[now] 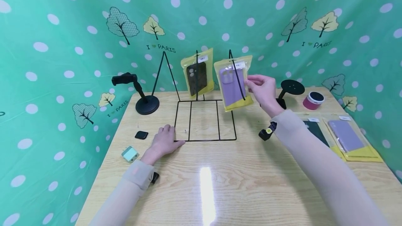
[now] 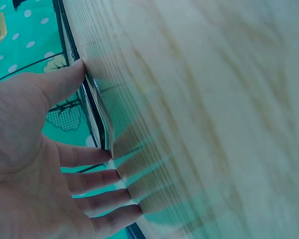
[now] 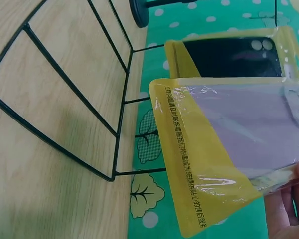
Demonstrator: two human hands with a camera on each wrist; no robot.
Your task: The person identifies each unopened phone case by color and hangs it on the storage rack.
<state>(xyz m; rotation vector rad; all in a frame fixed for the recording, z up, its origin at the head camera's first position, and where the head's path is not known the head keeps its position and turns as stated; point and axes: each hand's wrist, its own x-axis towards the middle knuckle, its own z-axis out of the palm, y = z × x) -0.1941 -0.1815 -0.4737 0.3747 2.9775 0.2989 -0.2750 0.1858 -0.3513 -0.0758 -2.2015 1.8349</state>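
Note:
My right hand (image 1: 263,88) pinches the right edge of a yellow-and-clear packet with a purple phone case (image 1: 230,86) inside. The packet hangs at the right upright of a black wire rack (image 1: 207,140), with a wire crossing its front. On the middle upright hangs a similar packet holding a black phone case (image 1: 202,76). Fingers fairly straight, my left hand (image 1: 164,141) rests at the rack's front left corner. The left wrist view shows its thumb and fingertips against the tabletop and the black wire. In the right wrist view, the purple case (image 3: 249,119) overlaps the black one.
Two more packaged phone cases (image 1: 347,135) lie at the right, partly behind my sleeve. Behind them are a pink jar (image 1: 313,100) and a black round-topped stand (image 1: 292,87). A black stand (image 1: 147,105), a small black square (image 1: 141,135) and a mint charger (image 1: 130,154) are at the left.

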